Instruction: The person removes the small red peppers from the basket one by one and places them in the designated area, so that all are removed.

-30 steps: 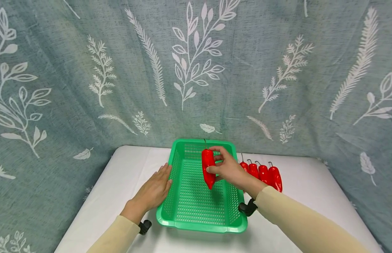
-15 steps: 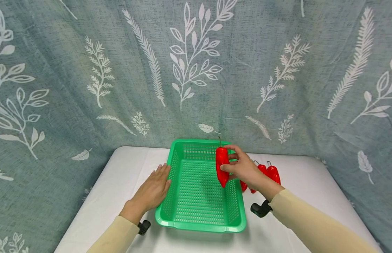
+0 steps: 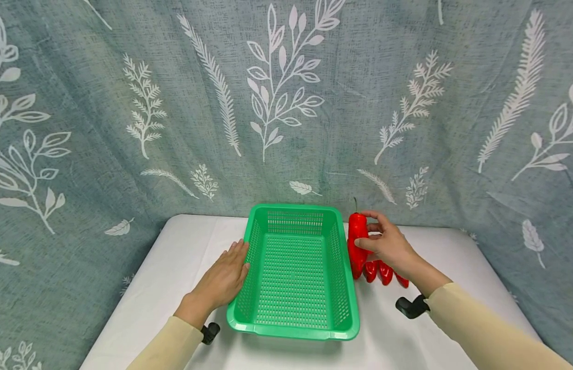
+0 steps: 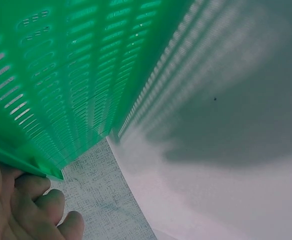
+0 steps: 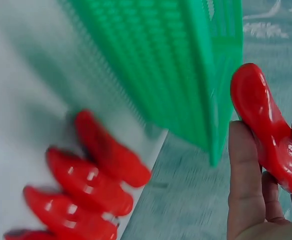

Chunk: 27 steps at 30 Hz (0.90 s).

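My right hand (image 3: pixel 393 247) pinches a red chili pepper (image 3: pixel 357 226) between thumb and fingers, just to the right of the green basket (image 3: pixel 293 331). Its stem points up in the head view; in the right wrist view the held pepper (image 5: pixel 266 125) is raised beside the basket wall. Several more red chili peppers (image 5: pixel 88 182) lie side by side on the white table, partly hidden behind my right hand in the head view. With its fingers straight, my left hand (image 3: pixel 221 272) rests against the basket's left rim. In the left wrist view, that hand (image 4: pixel 33 207) touches the rim's underside.
A white cloth (image 3: pixel 397 334) covers the table under the basket. Behind the table hangs a blue-green curtain (image 3: pixel 337 169) with white leaf prints. The basket's perforated bottom (image 3: pixel 291 282) shows through its open top.
My right hand has carried the pepper rightward, from over the basket to outside its right rim, above the row of peppers. The left hand stays on the left rim.
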Tool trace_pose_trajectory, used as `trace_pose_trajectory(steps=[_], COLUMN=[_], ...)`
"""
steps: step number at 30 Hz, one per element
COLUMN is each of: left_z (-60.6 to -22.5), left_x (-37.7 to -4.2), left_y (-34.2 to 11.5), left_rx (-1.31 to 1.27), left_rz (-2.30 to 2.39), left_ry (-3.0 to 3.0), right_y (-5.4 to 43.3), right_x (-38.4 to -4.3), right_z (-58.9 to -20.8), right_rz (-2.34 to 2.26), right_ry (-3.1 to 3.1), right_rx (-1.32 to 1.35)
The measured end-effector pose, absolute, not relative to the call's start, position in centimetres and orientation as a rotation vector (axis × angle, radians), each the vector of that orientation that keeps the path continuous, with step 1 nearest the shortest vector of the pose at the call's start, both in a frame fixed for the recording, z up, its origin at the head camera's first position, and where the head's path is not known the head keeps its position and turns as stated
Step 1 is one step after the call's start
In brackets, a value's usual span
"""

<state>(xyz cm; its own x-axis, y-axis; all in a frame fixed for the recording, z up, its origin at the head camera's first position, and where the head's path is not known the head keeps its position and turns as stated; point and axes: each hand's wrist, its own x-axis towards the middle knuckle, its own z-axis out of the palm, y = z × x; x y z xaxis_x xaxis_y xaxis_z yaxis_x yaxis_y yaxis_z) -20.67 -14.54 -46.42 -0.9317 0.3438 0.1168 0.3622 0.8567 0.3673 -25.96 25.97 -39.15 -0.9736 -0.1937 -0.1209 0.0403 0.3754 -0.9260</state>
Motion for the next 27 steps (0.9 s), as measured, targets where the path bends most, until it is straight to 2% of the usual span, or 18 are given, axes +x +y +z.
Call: trace_pose_trajectory(steps=[27], left_z=[-46.9], left_x=[-21.0], left_y=[-14.6], left_rx=[-0.572], left_rz=[-0.623], left_ry=[-2.995], right_y=[36.5], right_x=[-26.5], right_z=[-43.0], right_rz=[-1.242], right_ry=[2.781], right_rx=[0.137])
